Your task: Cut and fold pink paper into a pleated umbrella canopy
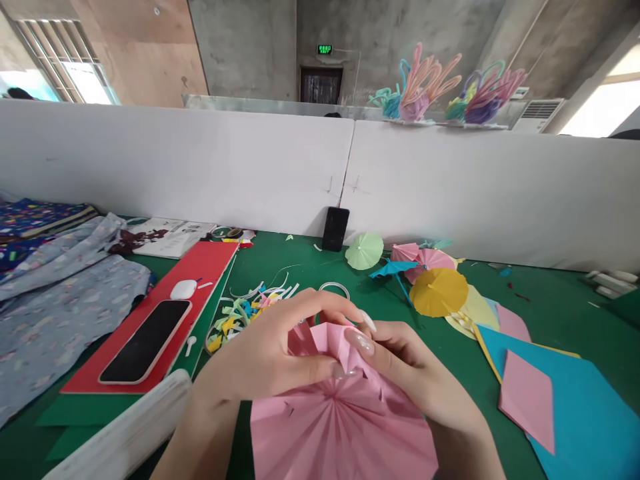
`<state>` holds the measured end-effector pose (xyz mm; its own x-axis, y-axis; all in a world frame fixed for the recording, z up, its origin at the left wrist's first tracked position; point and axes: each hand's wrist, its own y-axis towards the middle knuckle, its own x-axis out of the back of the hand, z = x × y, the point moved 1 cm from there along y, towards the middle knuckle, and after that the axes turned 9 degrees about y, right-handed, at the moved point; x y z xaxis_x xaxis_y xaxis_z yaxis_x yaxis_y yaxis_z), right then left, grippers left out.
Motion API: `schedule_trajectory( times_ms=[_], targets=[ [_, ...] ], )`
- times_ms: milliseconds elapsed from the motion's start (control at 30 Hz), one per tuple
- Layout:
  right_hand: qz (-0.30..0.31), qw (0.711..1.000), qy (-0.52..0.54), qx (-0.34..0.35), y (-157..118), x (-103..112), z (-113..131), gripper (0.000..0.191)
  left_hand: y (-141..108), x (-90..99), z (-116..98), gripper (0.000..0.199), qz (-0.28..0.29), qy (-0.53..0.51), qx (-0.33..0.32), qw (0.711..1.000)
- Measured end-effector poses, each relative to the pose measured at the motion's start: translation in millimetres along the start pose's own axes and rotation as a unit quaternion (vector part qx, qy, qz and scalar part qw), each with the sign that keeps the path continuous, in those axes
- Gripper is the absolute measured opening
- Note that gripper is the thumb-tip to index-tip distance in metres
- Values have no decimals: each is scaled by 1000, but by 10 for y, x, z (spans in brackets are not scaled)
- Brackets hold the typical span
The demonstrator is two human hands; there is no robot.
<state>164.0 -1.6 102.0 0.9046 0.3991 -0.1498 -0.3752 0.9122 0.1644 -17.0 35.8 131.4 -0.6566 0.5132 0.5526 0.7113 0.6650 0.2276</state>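
A pleated pink paper fan [340, 427] spreads out at the bottom centre, its folds meeting near the middle. My left hand [280, 353] grips its upper left part, the thumb lying across the paper and the fingers curled over the top. On the right, my right hand [400, 353] pinches the upper folded edge between thumb and fingers. The fingertips of both hands nearly meet at the top. Part of the paper behind the fingers is hidden.
Paper strips [240, 317] lie left of the hands. A phone [145, 341] rests on red paper [200, 270]; another phone [335, 229] leans on the white partition [250, 167]. Small paper umbrellas, including a yellow one [439, 292], and blue sheets [590, 393] lie right.
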Motion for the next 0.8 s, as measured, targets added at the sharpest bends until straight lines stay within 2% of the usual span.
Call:
schedule_trajectory(
  times_ms=[200, 567, 800],
  targets=[
    [19, 999, -30, 1, -14, 5, 13, 33, -16, 18, -42, 47, -3, 25, 22, 999],
    [9, 997, -69, -18, -50, 17, 6, 38, -28, 7, -46, 41, -7, 34, 30, 999],
    [16, 998, -54, -24, -53, 16, 28, 33, -29, -4, -49, 40, -13, 45, 24, 999]
  ],
)
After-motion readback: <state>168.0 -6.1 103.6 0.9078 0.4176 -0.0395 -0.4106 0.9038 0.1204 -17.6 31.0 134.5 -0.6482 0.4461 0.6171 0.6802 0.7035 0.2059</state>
